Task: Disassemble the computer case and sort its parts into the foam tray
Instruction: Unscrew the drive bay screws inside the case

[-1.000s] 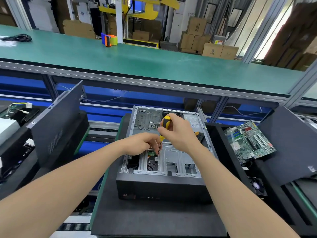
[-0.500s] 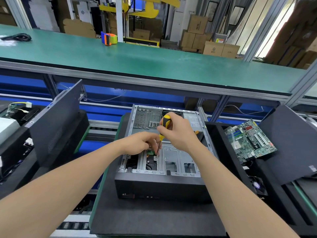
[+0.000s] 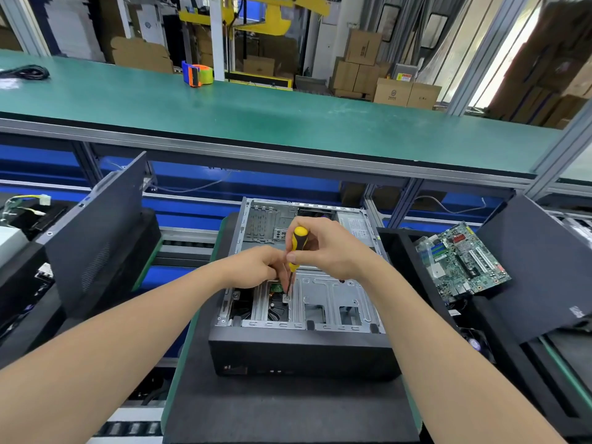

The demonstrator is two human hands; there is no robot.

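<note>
Grips the yellow-and-black screwdriver upright in the right hand, fingers curled round its handle, tip set down on a small metal tab inside the open computer case, which sits on a dark mat straight ahead. Holds the left hand low beside the shaft, fingers bunched over a small green board; cannot tell whether they pinch anything. Shows a green motherboard lying in the black foam tray just right of the case, a dark side panel leaning beyond it.
</note>
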